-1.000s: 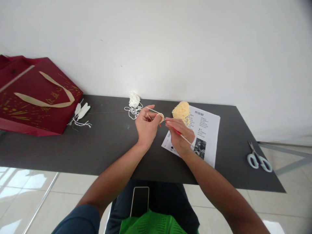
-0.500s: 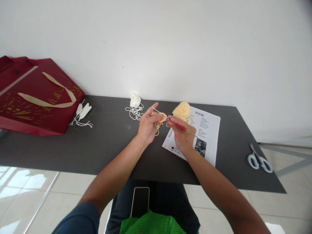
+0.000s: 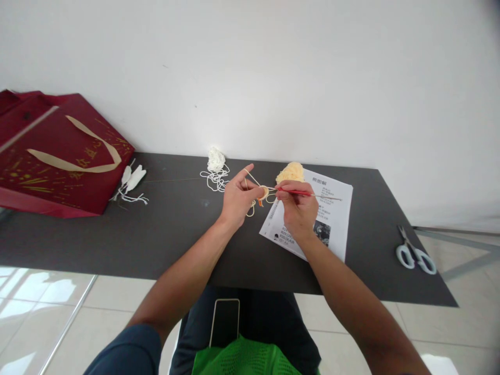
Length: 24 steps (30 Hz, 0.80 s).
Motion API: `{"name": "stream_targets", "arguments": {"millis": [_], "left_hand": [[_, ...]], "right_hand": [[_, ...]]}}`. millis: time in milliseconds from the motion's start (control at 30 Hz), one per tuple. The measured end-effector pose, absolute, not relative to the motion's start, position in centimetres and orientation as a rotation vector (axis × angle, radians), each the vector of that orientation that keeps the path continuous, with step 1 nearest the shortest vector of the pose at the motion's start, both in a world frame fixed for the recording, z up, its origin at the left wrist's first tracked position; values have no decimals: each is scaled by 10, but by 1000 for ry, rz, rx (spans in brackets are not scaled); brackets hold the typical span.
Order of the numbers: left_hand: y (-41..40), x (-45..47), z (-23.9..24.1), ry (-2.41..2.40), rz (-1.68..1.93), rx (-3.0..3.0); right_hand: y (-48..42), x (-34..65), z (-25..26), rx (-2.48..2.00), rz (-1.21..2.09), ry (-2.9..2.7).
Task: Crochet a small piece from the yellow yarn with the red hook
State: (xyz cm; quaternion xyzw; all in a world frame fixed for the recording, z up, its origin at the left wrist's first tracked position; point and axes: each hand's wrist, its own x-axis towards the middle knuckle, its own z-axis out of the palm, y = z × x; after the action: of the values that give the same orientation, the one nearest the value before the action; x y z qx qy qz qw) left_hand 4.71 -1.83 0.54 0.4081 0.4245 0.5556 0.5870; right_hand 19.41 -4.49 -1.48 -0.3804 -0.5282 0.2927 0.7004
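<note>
My left hand pinches a small pale-yellow crochet piece, with a strand of yarn running over the raised index finger. A small orange bit shows at the lower edge of the piece. In my right hand is a crochet hook with a red grip, its metal shaft pointing right and its other end towards the crochet piece. Yarn stretches between the piece and the hook. Just behind my right hand sits a ball of pale-yellow yarn, partly covered by the fingers.
Printed sheets lie under my right hand on the dark table. White yarn is near the wall. To the left are a red gift bag and white knotted pieces. Scissors lie at far right; a phone rests on my lap.
My right hand has turned and shifted slightly right, so the hook now lies nearly level instead of slanting down to the right. My left hand stays almost in place.
</note>
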Motion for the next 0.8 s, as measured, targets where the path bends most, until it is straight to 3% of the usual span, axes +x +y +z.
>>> {"name": "stream_targets", "arguments": {"millis": [133, 300, 800], "left_hand": [[-22, 50, 4, 1081, 1379, 1092], [-28, 51, 7, 1086, 1503, 1252], [-21, 48, 1, 816, 1410, 998]], "right_hand": [[-53, 191, -12, -879, 433, -1288], [-52, 188, -8, -878, 688, -1067], [-44, 191, 2, -720, 1144, -757]]}}
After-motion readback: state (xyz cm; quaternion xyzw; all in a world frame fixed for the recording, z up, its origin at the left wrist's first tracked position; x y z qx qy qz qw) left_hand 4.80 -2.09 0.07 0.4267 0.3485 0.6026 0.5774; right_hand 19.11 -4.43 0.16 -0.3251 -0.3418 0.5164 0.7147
